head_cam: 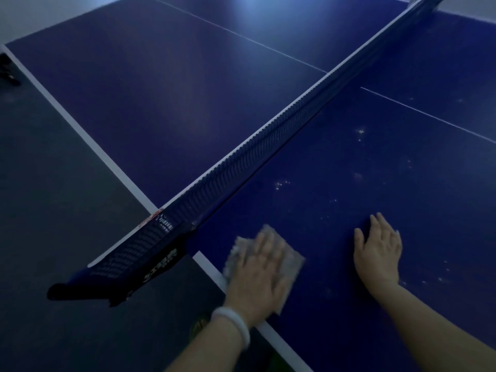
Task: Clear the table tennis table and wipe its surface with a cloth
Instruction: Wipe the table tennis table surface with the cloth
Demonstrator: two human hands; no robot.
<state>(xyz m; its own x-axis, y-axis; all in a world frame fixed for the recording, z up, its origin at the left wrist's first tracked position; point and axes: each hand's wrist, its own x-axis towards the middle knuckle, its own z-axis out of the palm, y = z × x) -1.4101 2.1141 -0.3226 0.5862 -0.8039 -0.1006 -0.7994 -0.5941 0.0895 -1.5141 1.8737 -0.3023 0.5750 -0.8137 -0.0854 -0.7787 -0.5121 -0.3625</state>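
The blue tabletop (pixel 335 167) fills most of the view, edged with a white border and split by a thin white centre line. A dark net (pixel 268 140) with a white top band runs diagonally across it, and its clamp bracket (pixel 128 264) juts past the near edge over the dark grey floor (pixel 53 210). Pale specks and smudges dot the half on the near side of the net. The room is dim, with a soft glare on the far half.

The left hand (pixel 257 277), with a pale bangle (pixel 233 323) on its wrist, presses a grey-beige cloth (pixel 291 261) flat against the tabletop just beside the white border, close to the net's end. Its fingers (pixel 264 242) lie straight and spread over the cloth. The right hand (pixel 378 251) rests palm down on the bare surface, apart from the cloth, its fingers extended and holding nothing.
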